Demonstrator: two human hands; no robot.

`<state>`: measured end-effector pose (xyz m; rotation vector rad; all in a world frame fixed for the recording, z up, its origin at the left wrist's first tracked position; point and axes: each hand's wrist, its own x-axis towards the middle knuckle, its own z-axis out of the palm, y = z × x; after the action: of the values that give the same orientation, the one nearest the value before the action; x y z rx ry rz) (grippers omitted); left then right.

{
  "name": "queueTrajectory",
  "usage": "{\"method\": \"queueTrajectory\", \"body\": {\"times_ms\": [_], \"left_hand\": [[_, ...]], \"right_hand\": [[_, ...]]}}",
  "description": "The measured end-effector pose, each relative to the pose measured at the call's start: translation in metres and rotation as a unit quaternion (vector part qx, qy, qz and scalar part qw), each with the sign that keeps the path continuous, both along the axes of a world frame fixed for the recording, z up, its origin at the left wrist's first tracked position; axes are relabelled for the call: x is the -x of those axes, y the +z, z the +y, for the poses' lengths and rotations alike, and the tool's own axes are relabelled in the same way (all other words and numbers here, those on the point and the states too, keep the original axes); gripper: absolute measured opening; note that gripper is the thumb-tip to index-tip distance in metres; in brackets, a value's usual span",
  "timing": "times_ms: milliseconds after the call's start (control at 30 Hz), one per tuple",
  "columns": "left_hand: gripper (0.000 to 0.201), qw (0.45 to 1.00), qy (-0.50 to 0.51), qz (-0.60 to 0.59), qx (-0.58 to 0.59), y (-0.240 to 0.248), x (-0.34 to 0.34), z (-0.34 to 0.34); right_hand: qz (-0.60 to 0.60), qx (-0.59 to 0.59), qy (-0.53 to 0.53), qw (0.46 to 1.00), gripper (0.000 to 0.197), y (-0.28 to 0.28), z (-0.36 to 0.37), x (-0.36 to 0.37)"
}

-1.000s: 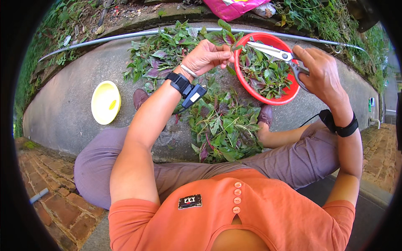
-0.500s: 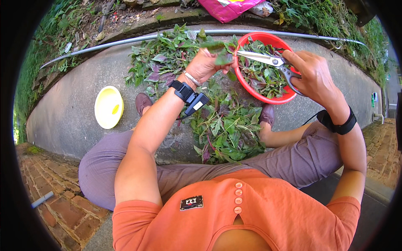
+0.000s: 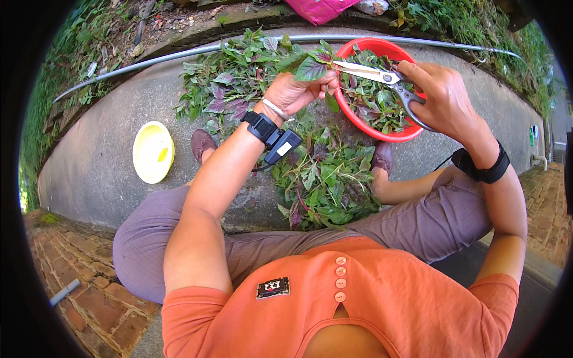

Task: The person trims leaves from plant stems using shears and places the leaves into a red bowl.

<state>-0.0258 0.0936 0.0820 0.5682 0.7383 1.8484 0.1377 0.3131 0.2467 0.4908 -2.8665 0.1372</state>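
My left hand [image 3: 298,92] is closed on a sprig of green and purple leaves [image 3: 311,67], held up near the red basin's left rim. From the right, my right hand [image 3: 441,98] grips grey-handled scissors [image 3: 388,77] by their loops. Their silver blades point left, with the tips beside the sprig; whether they touch its stem I cannot tell. Beneath the scissors, the red basin [image 3: 348,114] holds cut leaves and stems. One heap of leafy stems [image 3: 224,89] lies beyond my left hand, and another heap of stems [image 3: 325,185] lies between my feet.
A pale yellow bowl [image 3: 143,164] with a small yellow thing inside sits on the concrete at the left. A grey pipe [image 3: 143,65] runs along the far edge, before a planted bank. At the top lies a pink bag [image 3: 319,9]. My shoes [image 3: 382,156] flank the nearer heap.
The sprig in my left hand, blurred before, is now sharp, with its leaves spread upward. My right hand and the scissors have shifted only slightly. The whole view has moved a little.
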Motion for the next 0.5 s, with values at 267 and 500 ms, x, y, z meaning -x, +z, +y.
{"method": "queueTrajectory", "body": {"times_ms": [267, 500], "left_hand": [[0.022, 0.998, 0.035, 0.010, 0.049, 0.010, -0.004, 0.000], [0.027, 0.999, 0.037, -0.021, 0.031, 0.012, -0.011, 0.027]], "right_hand": [[-0.042, 0.035, -0.037, 0.998, 0.045, -0.003, 0.003, -0.006], [-0.114, 0.130, -0.121, 0.977, 0.034, -0.002, 0.006, -0.029]]}}
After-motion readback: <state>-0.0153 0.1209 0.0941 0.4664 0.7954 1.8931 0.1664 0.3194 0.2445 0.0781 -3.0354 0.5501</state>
